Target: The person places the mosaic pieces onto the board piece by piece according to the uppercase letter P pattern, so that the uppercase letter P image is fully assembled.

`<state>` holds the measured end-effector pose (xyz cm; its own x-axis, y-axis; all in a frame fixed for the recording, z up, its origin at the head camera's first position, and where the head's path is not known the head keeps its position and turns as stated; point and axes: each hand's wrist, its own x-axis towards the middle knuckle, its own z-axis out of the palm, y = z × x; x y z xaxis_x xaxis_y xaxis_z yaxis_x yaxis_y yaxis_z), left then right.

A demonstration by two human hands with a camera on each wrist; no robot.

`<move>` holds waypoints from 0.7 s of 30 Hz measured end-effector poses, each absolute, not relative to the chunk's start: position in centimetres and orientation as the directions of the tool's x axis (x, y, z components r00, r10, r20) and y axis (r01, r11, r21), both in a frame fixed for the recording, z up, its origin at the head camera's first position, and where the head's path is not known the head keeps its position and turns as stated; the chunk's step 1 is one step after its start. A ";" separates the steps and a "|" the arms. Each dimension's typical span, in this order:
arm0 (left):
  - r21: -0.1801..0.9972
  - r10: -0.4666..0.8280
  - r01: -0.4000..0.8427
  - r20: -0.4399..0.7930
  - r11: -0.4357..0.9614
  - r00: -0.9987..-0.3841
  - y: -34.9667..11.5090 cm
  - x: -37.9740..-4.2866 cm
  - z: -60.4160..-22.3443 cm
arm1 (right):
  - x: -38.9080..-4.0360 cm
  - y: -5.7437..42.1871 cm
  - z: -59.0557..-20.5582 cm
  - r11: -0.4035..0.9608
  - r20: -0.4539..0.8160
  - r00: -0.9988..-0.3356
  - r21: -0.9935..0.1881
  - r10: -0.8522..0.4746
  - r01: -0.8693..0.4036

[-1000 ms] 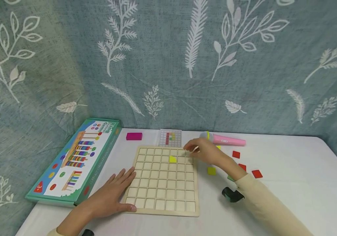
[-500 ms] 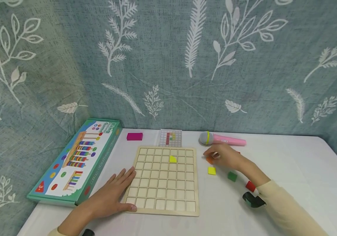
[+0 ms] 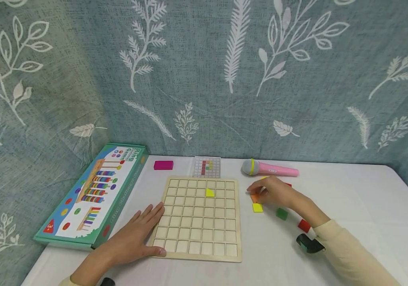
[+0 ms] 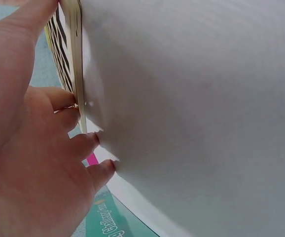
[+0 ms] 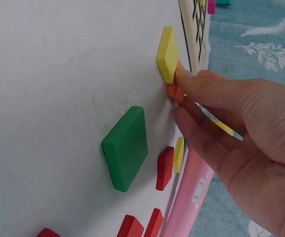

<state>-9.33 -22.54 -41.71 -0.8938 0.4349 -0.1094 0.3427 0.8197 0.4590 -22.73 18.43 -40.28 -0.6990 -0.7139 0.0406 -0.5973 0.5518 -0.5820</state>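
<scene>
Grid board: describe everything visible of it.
The grid board looks like pale wood, rimmed, with ridges forming square cells. It lies flat on the white table. One yellow quarter-round piece sits in it, second row from the far edge, fifth cell from the left. The left hand touches its left side.

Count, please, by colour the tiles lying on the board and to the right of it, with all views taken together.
Red tiles: 4
Yellow tiles: 3, one of them on the board
Green tile: 1
Orange tile: 1
Total: 9 visible; the right hand may hide others.
</scene>
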 end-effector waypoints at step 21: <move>0.451 0.439 0.345 -0.120 0.823 -0.891 -22.2 -9.2 -41.1 | -23.7 15.6 -37.8 0.524 0.030 -0.662 -0.585 -0.749 -0.620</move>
